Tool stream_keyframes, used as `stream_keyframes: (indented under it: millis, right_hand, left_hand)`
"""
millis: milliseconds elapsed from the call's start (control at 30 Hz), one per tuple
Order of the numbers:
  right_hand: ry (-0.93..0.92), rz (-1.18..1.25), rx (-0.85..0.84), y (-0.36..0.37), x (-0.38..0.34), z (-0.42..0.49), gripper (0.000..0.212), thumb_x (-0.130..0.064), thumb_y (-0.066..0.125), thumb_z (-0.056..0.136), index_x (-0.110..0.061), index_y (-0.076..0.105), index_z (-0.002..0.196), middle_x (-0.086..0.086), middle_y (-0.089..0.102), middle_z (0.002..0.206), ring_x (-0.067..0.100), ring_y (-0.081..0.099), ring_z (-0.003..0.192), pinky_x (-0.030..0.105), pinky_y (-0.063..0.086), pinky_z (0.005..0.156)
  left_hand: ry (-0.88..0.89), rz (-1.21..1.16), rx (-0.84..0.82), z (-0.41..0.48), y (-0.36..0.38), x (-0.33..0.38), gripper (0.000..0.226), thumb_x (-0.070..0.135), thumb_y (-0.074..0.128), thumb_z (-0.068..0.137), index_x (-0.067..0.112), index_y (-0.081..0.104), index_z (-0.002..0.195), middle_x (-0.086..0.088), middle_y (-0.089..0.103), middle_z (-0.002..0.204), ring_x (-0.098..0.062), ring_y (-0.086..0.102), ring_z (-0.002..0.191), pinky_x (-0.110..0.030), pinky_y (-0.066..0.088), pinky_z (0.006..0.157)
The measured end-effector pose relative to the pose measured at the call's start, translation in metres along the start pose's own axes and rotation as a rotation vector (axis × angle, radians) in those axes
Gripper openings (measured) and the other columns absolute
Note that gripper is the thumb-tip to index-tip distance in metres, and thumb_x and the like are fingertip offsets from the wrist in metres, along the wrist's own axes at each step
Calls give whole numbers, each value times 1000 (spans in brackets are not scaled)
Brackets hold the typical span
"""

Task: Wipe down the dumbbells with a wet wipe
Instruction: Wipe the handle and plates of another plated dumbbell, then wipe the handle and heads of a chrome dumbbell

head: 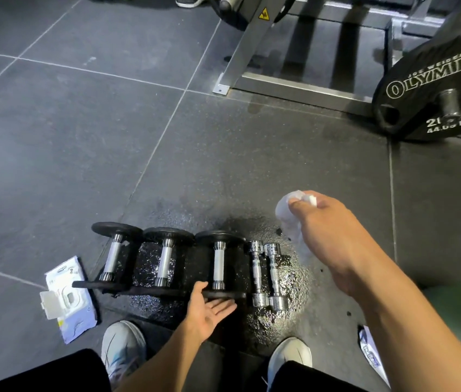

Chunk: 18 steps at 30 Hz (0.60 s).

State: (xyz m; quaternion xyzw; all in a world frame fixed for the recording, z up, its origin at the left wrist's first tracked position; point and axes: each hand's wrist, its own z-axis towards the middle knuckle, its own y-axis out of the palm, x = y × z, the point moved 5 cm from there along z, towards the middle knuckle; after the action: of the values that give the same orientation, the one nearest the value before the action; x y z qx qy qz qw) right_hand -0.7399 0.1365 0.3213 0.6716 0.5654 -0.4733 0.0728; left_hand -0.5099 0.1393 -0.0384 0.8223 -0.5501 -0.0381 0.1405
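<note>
Holding wipe (290, 213) bunched in right hand (334, 239), raised just right of chrome pair (266, 273). Left hand (209, 309) flat, fingers straight, at near plate of black dumbbell (219, 261). Looks mid-job, between dumbbells; next: lower wipe onto handle, steady against rolling.

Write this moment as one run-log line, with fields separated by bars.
right hand: grips crumpled white wet wipe, off the dumbbells | left hand: open, palm up, by rightmost black-plated dumbbell | white wipes pack: lid open
</note>
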Motion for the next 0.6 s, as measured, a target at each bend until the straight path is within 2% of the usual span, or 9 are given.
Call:
stream_keyframes:
  millis: [67, 133, 167, 233, 300, 367, 433, 500, 600]
  right_hand:
    - [-7, -13, 18, -4, 6, 2, 24, -23, 47, 106, -5, 62, 103, 19, 74, 108, 30, 68, 84, 46, 57, 83]
    - [-6, -26, 30, -9, 10, 2, 26, -23, 47, 106, -5, 65, 102, 13, 73, 93, 20, 56, 77, 42, 53, 78]
    - [-5, -29, 40, -12, 12, 3, 26, -24, 48, 106, -6, 66, 101, 8, 69, 90, 20, 54, 77, 39, 50, 77]
    - [-6, -20, 56, -17, 15, 3, 27, -25, 49, 105, -8, 68, 99, 10, 72, 92, 20, 55, 78, 36, 44, 74]
    - [-1, -14, 66, -20, 17, 3, 27, -25, 49, 105, -10, 70, 98, 14, 74, 102, 21, 56, 79, 35, 42, 73]
    - [3, -31, 75, -23, 20, 3, 27, -26, 49, 105, -10, 70, 99, 13, 74, 105, 20, 54, 77, 34, 40, 68]
    - [3, -49, 80, -26, 22, 3, 27, -27, 49, 105, -11, 70, 99, 10, 73, 98, 18, 52, 72, 33, 38, 64]
    - [-4, -59, 82, -28, 23, 5, 27, -27, 48, 105, -12, 70, 99, 5, 70, 89, 19, 52, 70, 33, 38, 63]
    - [7, -50, 90, -28, 25, 10, 28, -29, 48, 105, -13, 69, 98, 4, 71, 87, 26, 60, 75, 34, 42, 66]
  left_hand:
    - [-11, 190, 27, -10, -1, -14, 64, 57, 64, 96, 13, 39, 135, -33, 61, 131, -49, 70, 109, -58, 61, 77]
    - [-31, 551, 75, -26, 0, -40, 75, 74, 52, 94, 4, 57, 119, -19, 76, 115, -35, 76, 93, -37, 57, 67]
    - [-22, 725, 74, -36, 5, -54, 70, 73, 50, 95, 6, 66, 109, -11, 80, 103, -27, 74, 80, -28, 51, 61]
    - [82, 971, -10, -41, 29, -71, 43, 50, 55, 103, 12, 72, 98, -4, 78, 85, -18, 63, 57, -23, 40, 51]
    - [253, 1095, -80, -31, 69, -68, 22, 24, 50, 109, 13, 67, 101, -5, 75, 86, -13, 60, 51, -25, 41, 47]
    - [344, 1113, -33, -2, 107, -50, 18, 19, 47, 109, 11, 63, 108, -10, 73, 96, -14, 64, 57, -28, 51, 46]
    - [361, 1236, 78, 23, 135, -34, 28, 24, 51, 108, 5, 58, 126, -15, 72, 112, -23, 73, 80, -36, 65, 69]
    - [419, 1506, 199, 46, 145, -22, 48, 30, 55, 104, 1, 51, 142, -20, 64, 133, -37, 68, 116, -43, 57, 99]
    - [387, 1690, 283, 70, 138, -19, 61, 35, 62, 99, 0, 45, 146, -22, 54, 145, -40, 57, 132, -45, 48, 107]
